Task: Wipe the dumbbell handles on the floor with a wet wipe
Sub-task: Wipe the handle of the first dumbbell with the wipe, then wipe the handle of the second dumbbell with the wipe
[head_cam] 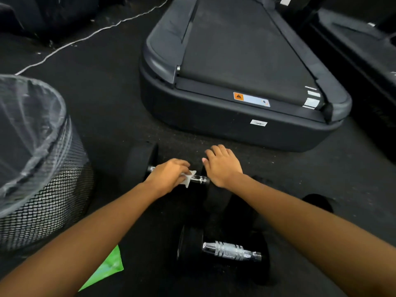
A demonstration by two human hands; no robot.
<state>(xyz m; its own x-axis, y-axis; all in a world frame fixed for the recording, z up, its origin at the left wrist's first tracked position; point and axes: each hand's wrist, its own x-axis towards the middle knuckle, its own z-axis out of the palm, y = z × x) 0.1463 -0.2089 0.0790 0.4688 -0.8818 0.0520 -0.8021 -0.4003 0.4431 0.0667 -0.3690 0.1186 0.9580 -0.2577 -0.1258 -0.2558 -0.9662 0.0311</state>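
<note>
Two black dumbbells lie on the dark floor. The far dumbbell has a chrome handle. My left hand grips a white wet wipe wrapped around that handle. My right hand rests on the far dumbbell's right head, fingers curved over its top. The near dumbbell lies closer to me, its knurled chrome handle bare and untouched.
A black mesh waste bin with a clear liner stands at the left. A treadmill's rear end sits just beyond the dumbbells. A green packet lies under my left forearm. A white cable crosses the floor at the back.
</note>
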